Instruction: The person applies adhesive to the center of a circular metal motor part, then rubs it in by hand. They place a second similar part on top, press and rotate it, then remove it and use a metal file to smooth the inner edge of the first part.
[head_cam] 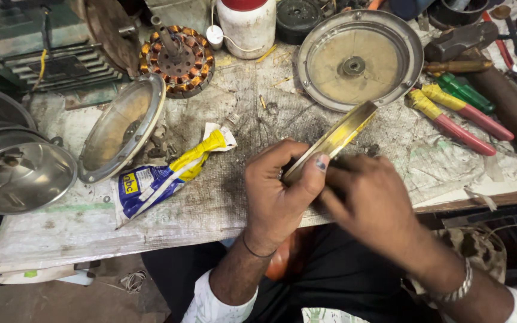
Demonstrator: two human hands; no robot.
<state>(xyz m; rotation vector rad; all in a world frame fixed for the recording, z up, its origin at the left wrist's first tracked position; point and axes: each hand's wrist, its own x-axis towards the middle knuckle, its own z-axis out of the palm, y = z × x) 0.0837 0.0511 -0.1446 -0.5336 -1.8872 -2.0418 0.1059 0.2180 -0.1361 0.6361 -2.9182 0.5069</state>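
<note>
Fingers of left hand (279, 194) clamped on the rim of a round metal cover (332, 140), held edge-up just above the surface (222, 197). Right hand (369, 209) blurred against its lower edge, grip unclear. Probably stiff, fairly light, greasy; best gripped by the rim.

A round, shallow metal cover (333, 139) with a yellowish rim is held on edge, tilted, just above a grimy workbench. The left hand (282, 191) grips its lower edge, thumb on the rim; the right hand (369, 206) presses against its other side.
</note>
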